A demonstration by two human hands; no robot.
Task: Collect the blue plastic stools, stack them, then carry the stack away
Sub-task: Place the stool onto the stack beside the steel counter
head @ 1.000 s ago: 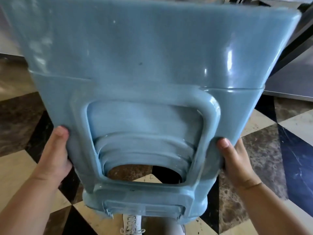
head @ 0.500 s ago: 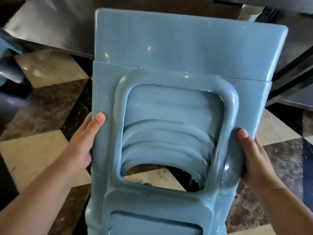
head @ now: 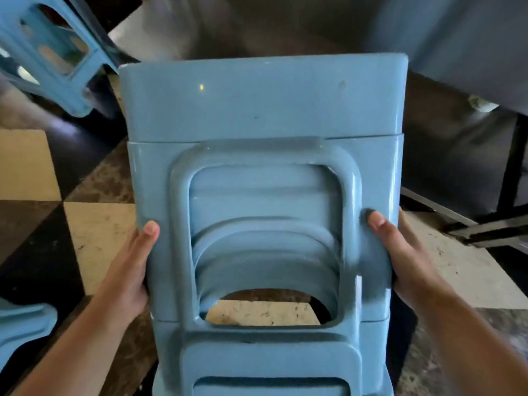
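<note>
A stack of nested blue plastic stools (head: 263, 104) fills the middle of the head view, tilted so its top seat faces away from me. My left hand (head: 131, 264) grips the stack's left side and my right hand (head: 400, 252) grips its right side, thumbs on the near face. Through the side cut-out several nested rims show. Another blue stool (head: 54, 50) stands at the upper left, apart from the stack. A piece of a further blue stool (head: 20, 330) shows at the lower left edge.
The floor (head: 97, 232) is checkered cream, brown and black tile. A dark metal table or counter (head: 457, 47) with a frame (head: 485, 227) stands ahead and to the right, close to the stack's far end.
The view has swung left and the stack sits lower and more centred. The stool at the upper left and the blue piece at the lower left have come into view. Both hands keep their grip.
</note>
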